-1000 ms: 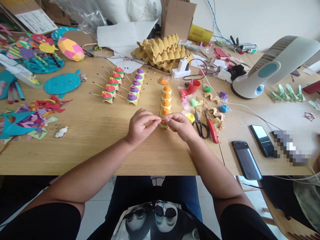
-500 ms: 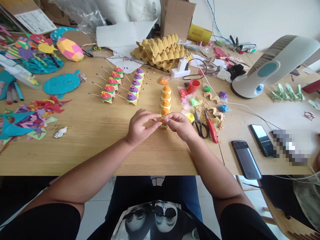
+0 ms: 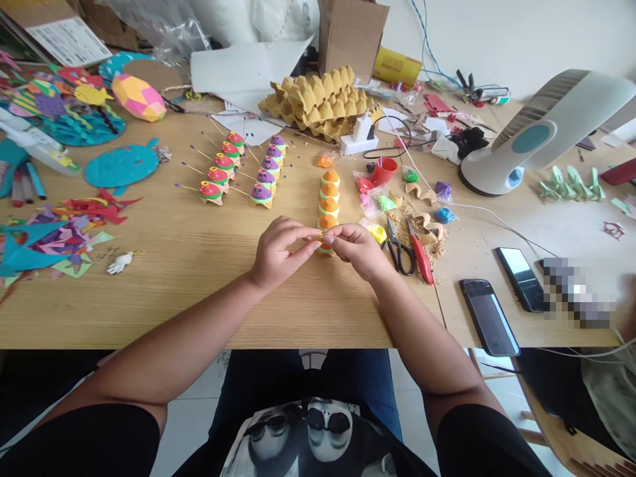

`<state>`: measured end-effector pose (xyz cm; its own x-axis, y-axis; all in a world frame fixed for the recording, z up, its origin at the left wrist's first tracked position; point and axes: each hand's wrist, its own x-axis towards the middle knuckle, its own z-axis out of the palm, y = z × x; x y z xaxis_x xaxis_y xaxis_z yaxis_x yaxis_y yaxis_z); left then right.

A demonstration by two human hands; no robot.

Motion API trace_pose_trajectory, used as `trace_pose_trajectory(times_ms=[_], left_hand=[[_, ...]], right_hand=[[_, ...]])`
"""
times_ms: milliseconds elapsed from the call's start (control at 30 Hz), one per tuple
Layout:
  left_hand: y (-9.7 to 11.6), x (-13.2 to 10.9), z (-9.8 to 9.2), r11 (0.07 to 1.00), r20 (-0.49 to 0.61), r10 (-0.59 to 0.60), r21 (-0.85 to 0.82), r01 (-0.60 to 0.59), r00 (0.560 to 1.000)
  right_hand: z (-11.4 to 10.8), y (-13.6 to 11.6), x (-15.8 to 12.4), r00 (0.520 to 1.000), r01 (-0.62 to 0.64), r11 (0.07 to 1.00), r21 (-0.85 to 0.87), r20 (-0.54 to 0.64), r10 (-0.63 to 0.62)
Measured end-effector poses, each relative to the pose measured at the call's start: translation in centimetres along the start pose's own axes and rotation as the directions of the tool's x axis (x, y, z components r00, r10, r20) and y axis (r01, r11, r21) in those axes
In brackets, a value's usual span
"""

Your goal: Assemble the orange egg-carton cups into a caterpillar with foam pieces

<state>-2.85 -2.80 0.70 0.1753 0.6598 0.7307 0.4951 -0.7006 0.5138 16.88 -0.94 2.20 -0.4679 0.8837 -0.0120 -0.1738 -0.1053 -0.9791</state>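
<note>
My left hand (image 3: 278, 252) and my right hand (image 3: 358, 250) meet fingertip to fingertip over the near end of an orange egg-carton caterpillar (image 3: 328, 202). Both pinch one small thin yellowish piece (image 3: 320, 237), too small to name, right above the caterpillar's nearest segment. Two more caterpillars stand to the left, one red and green (image 3: 218, 175) and one purple (image 3: 267, 173), with thin sticks poking out sideways.
Scissors (image 3: 397, 246) and a red cutter (image 3: 421, 253) lie right of my hands, by clay lumps and shavings. A red cup (image 3: 384, 171), yellow egg trays (image 3: 318, 101), a white fan (image 3: 541, 129), two phones (image 3: 489, 317), paper scraps (image 3: 50, 235) at left.
My fingertips have drawn closer together over the caterpillar's near end, and the thin piece shows shorter between them. Everything else stays where it was.
</note>
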Motion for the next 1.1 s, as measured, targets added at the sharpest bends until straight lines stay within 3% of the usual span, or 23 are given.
trace_pose_trajectory(times_ms=[400,667,1100], left_hand=[[-0.36,0.02,0.14,0.997,-0.035,0.075,-0.003,-0.075,0.997],[-0.25,0.07,-0.06,0.997,0.005,0.053,0.06,-0.053,0.999],[-0.28,-0.05,0.05,1.0,0.038,0.017,0.015,-0.017,0.999]], right_hand=[[0.23,-0.34,-0.2,1.0,-0.007,0.999,-0.04,0.001,0.007],[0.33,-0.28,-0.19,1.0,0.003,1.0,-0.023,-0.008,-0.004],[0.23,-0.41,-0.2,0.999,0.021,1.0,-0.023,0.026,-0.021]])
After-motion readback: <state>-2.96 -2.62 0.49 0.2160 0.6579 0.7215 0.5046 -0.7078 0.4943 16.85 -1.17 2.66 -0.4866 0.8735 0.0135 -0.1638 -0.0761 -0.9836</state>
